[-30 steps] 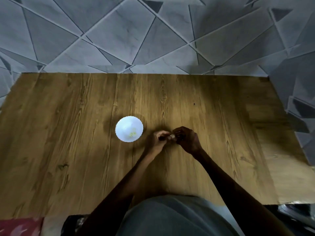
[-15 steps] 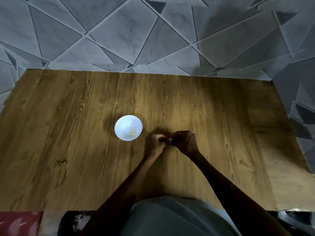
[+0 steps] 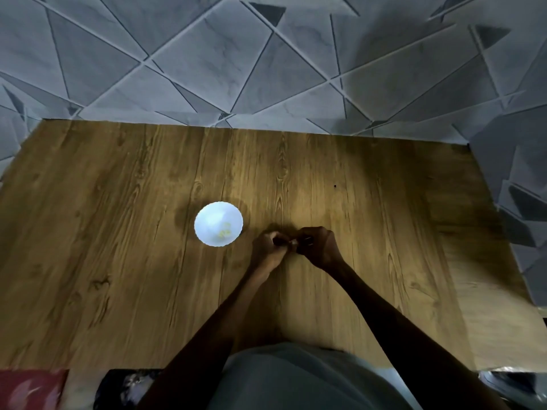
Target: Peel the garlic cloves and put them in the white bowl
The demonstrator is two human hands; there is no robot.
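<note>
Head view: I am seeing the left hand [image 3: 268,250] and right hand [image 3: 319,247] staying just right of the white bowl [image 3: 208,220], drawing tighter together than a second ago. Their fingers [image 3: 306,235] are pinching the garlic clove [image 3: 293,243], which is now mostly hidden. I am judging that peeling is continuing and no transfer is starting yet.

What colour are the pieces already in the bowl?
Pale yellow pieces against the white bowl, seen in the head view.
</note>
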